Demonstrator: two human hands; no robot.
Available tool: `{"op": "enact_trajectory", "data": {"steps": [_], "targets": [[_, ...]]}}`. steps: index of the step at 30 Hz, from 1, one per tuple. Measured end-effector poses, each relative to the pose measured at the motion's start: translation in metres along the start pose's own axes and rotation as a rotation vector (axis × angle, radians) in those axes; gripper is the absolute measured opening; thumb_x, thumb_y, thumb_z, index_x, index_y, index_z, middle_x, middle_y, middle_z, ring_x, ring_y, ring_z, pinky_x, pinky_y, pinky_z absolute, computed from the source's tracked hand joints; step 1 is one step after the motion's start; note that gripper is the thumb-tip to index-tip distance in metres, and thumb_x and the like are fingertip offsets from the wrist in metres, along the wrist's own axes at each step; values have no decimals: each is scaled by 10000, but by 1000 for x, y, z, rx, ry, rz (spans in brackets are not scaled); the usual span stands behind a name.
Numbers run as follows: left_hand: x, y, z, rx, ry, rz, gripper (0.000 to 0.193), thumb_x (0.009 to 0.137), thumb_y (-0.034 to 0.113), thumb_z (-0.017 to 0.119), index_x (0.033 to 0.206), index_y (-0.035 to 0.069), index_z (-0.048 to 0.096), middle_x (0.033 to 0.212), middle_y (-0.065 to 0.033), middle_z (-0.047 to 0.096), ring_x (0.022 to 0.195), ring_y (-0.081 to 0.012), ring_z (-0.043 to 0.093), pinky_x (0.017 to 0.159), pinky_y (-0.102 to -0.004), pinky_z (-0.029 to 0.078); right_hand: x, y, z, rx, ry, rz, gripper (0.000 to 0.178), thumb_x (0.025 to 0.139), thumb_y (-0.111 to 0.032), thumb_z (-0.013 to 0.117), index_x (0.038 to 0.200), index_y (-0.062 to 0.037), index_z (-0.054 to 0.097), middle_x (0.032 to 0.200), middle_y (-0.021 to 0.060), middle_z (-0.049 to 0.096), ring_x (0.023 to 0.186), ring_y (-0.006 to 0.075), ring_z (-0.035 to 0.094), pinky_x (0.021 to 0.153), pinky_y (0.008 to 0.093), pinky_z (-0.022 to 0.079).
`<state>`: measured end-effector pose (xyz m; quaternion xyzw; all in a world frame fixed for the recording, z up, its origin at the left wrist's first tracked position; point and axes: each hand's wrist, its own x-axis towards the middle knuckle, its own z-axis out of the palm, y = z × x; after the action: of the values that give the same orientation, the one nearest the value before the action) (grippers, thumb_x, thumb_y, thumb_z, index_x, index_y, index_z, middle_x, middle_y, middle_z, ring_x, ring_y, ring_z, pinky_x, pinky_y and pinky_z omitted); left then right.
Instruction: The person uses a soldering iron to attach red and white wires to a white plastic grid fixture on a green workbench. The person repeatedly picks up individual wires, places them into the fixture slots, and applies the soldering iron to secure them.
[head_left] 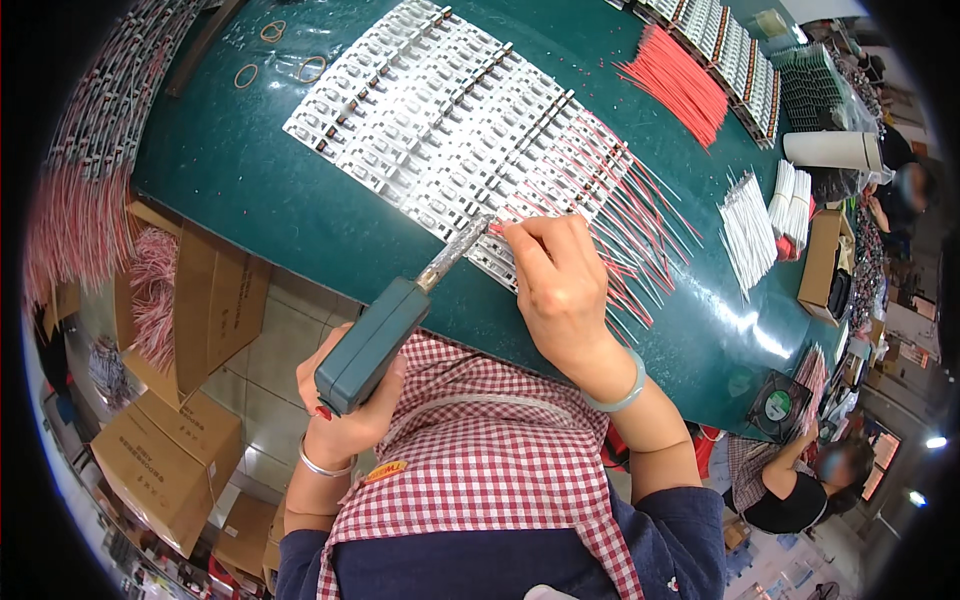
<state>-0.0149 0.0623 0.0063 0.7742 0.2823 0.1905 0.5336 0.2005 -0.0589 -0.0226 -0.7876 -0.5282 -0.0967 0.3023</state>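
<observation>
My left hand (348, 425) grips a green-bodied soldering gun (370, 345), its metal barrel pointing up and right. The barrel's tip meets the near edge of a sheet of white circuit boards (400, 130) laid out in rows. Right beside the tip, the fingers of my right hand (565, 280) pinch a red wire (495, 229) against a board. Where the wire's end meets the board is too small to make out. Red and white wires (650, 215) fan out to the right from the boards' right-hand part, some of them passing behind my right hand.
On the green table (230, 190) are rubber bands (311, 69), a pile of red wires (680, 90), white wires (748, 235) and a small black fan (778, 405). Wired boards (110, 130) hang at the left. Cardboard boxes (170, 465) stand below. Another person (790, 490) sits at lower right.
</observation>
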Motion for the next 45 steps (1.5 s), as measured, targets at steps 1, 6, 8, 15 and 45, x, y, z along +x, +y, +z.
{"op": "enact_trajectory", "data": {"steps": [1, 6, 8, 15, 45], "targets": [[0, 0, 0, 6, -3, 2, 256, 754, -49, 742, 1006, -66, 693, 920, -128, 701, 735, -179, 668, 665, -267, 525, 1, -1, -1, -1, -3, 10, 281, 706, 79, 715, 982, 35, 695, 890, 103, 625, 786, 253, 581, 649, 349, 495], [0, 0, 1, 7, 2, 1, 244, 758, -44, 743, 996, -59, 692, 913, -122, 700, 729, -176, 666, 660, -266, 523, 2, -2, -2, -1, -11, 20, 275, 710, 87, 730, 976, 21, 701, 882, 100, 634, 779, 252, 588, 655, 350, 500], [0, 0, 2, 14, 8, 3, 234, 760, -42, 743, 988, -56, 692, 903, -117, 697, 725, -175, 664, 655, -264, 521, 1, -2, -2, -5, -8, 20, 272, 712, 87, 727, 974, 20, 701, 881, 100, 633, 779, 252, 587, 653, 351, 500], [2, 5, 2, 60, -6, -6, 188, 755, -37, 743, 936, -43, 695, 870, -105, 687, 689, -175, 653, 632, -257, 512, 4, -2, -2, -22, -19, -43, 198, 750, 38, 686, 947, 60, 679, 885, 106, 587, 776, 256, 544, 633, 345, 475], [-11, 0, -5, 35, 46, 27, 288, 749, -20, 754, 1026, -77, 698, 919, -145, 707, 737, -194, 678, 662, -272, 531, -5, -11, -2, 19, 4, -12, 285, 706, 61, 687, 991, 52, 689, 889, 104, 604, 783, 249, 561, 636, 340, 483]]}}
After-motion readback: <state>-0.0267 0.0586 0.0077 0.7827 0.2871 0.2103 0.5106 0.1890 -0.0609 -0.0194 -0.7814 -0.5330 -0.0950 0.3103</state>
